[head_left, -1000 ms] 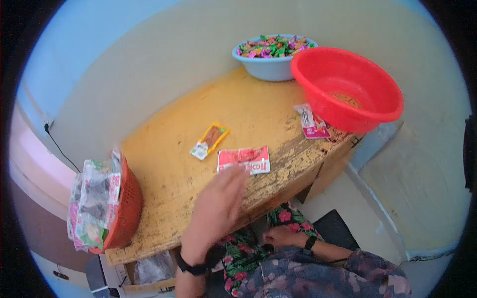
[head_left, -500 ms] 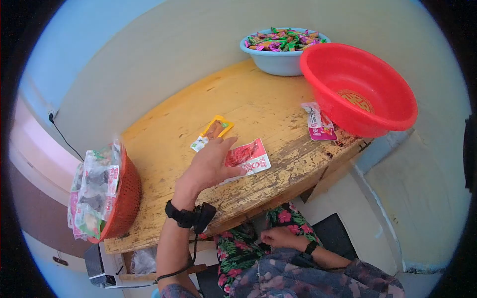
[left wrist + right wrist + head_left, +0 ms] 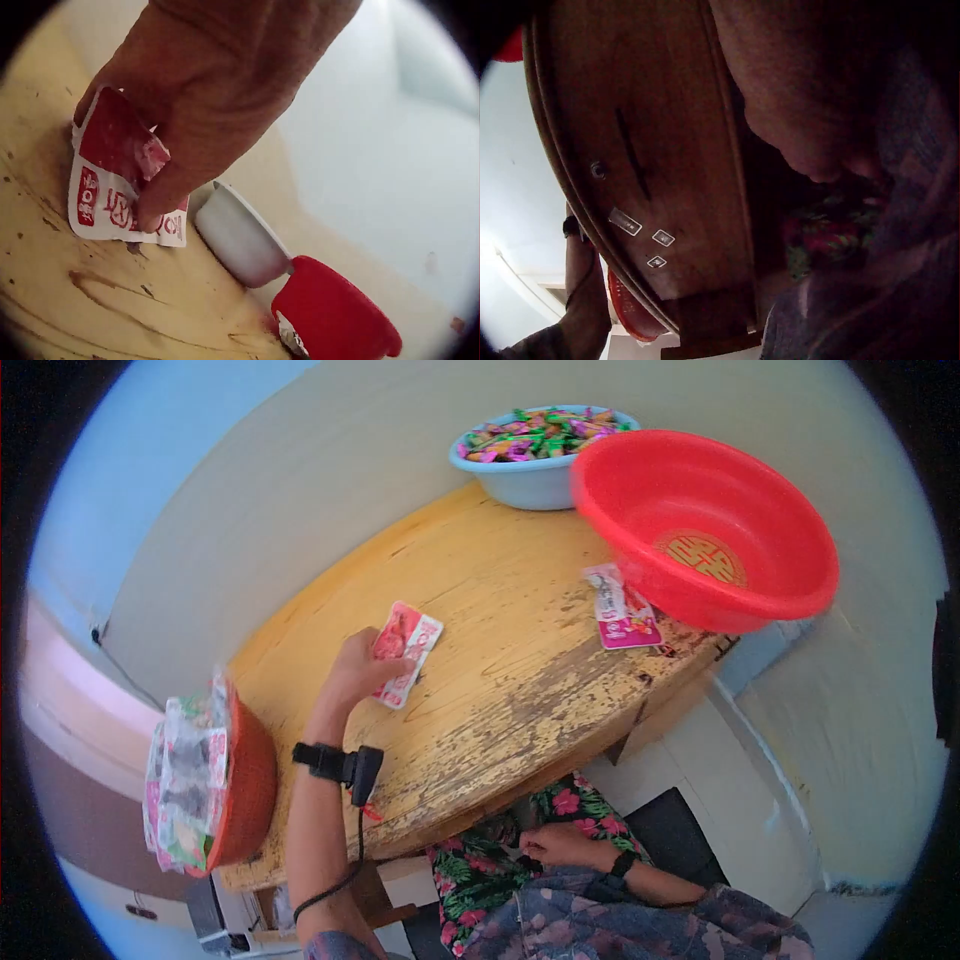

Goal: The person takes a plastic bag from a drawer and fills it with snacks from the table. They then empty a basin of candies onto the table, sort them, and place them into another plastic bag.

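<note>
My left hand [image 3: 358, 668] pinches a red-and-white snack packet [image 3: 405, 628] over the left middle of the worn yellow table [image 3: 500, 595]. In the left wrist view the thumb lies across the printed front of the packet [image 3: 90, 180], with the fingers behind it. The packet stands tilted, its lower edge close to the tabletop. Down on the lap, my right hand [image 3: 560, 844] rests loosely curled and holds nothing. The right wrist view shows that hand [image 3: 802, 120] dimly, beside the table's underside.
An orange-red basket [image 3: 252, 790] full of clear-fronted packets [image 3: 192, 765] stands at the left edge. A red basin [image 3: 770, 525] sits at the right, a pink-and-white packet [image 3: 628, 618] against it. Behind, a light-blue basin [image 3: 530, 488] is heaped with wrapped candies [image 3: 535, 435].
My left hand came down on the red-and-white packet, gripped it and moved it left. The yellow packet that lay beside it no longer shows. The right hand stays on the lap.
</note>
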Available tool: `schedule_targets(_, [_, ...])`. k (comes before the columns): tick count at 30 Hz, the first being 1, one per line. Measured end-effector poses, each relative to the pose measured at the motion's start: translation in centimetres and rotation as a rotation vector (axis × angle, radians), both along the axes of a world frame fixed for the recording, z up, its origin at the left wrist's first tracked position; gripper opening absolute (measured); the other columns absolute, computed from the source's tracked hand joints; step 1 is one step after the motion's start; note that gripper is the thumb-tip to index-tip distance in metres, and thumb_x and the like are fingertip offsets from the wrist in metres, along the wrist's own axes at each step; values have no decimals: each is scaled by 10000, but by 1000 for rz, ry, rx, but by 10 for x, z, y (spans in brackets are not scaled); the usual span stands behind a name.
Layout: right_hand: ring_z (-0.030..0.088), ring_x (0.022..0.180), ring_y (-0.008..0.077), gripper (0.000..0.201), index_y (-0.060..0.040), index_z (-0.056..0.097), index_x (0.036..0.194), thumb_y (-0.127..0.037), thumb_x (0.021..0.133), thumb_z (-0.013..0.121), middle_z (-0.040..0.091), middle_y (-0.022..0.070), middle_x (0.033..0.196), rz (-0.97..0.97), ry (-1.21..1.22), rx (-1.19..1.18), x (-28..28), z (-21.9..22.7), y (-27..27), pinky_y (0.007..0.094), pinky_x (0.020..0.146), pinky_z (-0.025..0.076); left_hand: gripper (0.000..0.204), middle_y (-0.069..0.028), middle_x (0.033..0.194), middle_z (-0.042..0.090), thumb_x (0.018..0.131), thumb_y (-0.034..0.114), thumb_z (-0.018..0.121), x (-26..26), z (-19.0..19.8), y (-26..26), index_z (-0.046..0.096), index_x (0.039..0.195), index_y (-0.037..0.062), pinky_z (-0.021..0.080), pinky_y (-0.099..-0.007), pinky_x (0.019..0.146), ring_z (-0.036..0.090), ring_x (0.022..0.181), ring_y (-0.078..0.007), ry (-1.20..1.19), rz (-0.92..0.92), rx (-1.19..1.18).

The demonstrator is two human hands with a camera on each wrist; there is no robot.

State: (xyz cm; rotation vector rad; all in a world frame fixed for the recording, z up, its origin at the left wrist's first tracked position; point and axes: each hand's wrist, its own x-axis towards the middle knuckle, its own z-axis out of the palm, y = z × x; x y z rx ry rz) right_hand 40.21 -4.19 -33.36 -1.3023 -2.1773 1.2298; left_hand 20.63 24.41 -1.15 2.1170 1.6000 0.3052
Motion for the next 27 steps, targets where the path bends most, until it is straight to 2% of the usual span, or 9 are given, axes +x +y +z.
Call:
schedule_targets(2, [721, 923, 327, 181, -163, 667, 1112, -272, 973, 629, 738, 91, 961, -7, 29, -21, 3, 9, -2, 465, 768, 546, 475, -120, 956, 706, 756, 207, 890, 7, 0, -2, 662, 1109, -14, 557, -373, 718, 705, 819, -215, 76, 35, 84])
schedule_targets(5, [725, 938, 308, 179, -155, 660, 1113, -251, 962, 643, 740, 84, 974, 2, 57, -52, 6, 15, -2, 454, 780, 547, 563, -114, 938, 714, 711, 128, 900, 2, -17, 7, 654, 1194, -24, 574, -369, 733, 722, 827, -220, -139, 3, 277])
schedule_targets(6, [726, 942, 301, 180, -153, 658, 1113, -246, 959, 647, 740, 82, 978, 10, 67, -56, 5, 14, -1, 451, 784, 547, 650, -86, 919, 727, 693, 75, 908, 17, -1, -9, 639, 1277, -24, 585, -361, 756, 723, 823, -199, -235, 47, 217])
schedule_targets(12, [727, 935, 288, 183, -149, 654, 1104, -250, 951, 655, 738, 72, 960, 27, 78, -70, -1, 1, 1, 450, 776, 544, 442, -76, 1027, 749, 827, 76, 834, 21, 21, -1, 684, 1236, -3, 598, -336, 777, 736, 836, -173, -297, 9, -219])
schedule_targets(14, [726, 914, 292, 173, -155, 653, 1090, -256, 949, 653, 731, 69, 942, 8, 70, -43, -3, -1, 0, 456, 754, 540, 361, -81, 1040, 755, 869, 74, 802, 47, 30, -17, 697, 1205, -2, 607, -335, 790, 744, 846, -172, -561, -33, -344])
schedule_targets(15, [725, 903, 295, 168, -157, 653, 1082, -259, 948, 652, 728, 67, 933, 0, 64, -30, -4, -1, -1, 459, 743, 539, 320, -83, 1047, 758, 889, 72, 787, 62, 29, -26, 703, 1189, -2, 611, -334, 797, 747, 852, -172, -695, -52, -407])
schedule_targets(22, [712, 832, 313, 139, -154, 639, 1017, -277, 952, 635, 700, 87, 880, -19, 146, 26, -1, -7, -1, 476, 687, 527, 324, -97, 1169, 732, 980, 79, 701, 182, -6, -84, 628, 1284, -10, 626, -385, 899, 743, 987, -211, -1131, -152, -669])
schedule_targets(24, [709, 830, 316, 143, -143, 634, 1006, -276, 953, 630, 695, 94, 869, -37, 121, 13, -3, -8, -1, 478, 688, 523, 302, -102, 1164, 732, 989, 66, 683, 202, -9, -100, 629, 1275, -14, 625, -393, 909, 742, 989, -214, -1168, -121, -688])
schedule_targets(27, [646, 694, 338, 131, -111, 591, 892, -230, 947, 589, 619, 129, 757, -95, 277, 82, -1, -9, -4, 507, 617, 484, 286, -131, 1192, 720, 997, 31, 646, 221, -16, -109, 616, 1275, -33, 620, -409, 932, 734, 1028, -230, -1206, -67, -656])
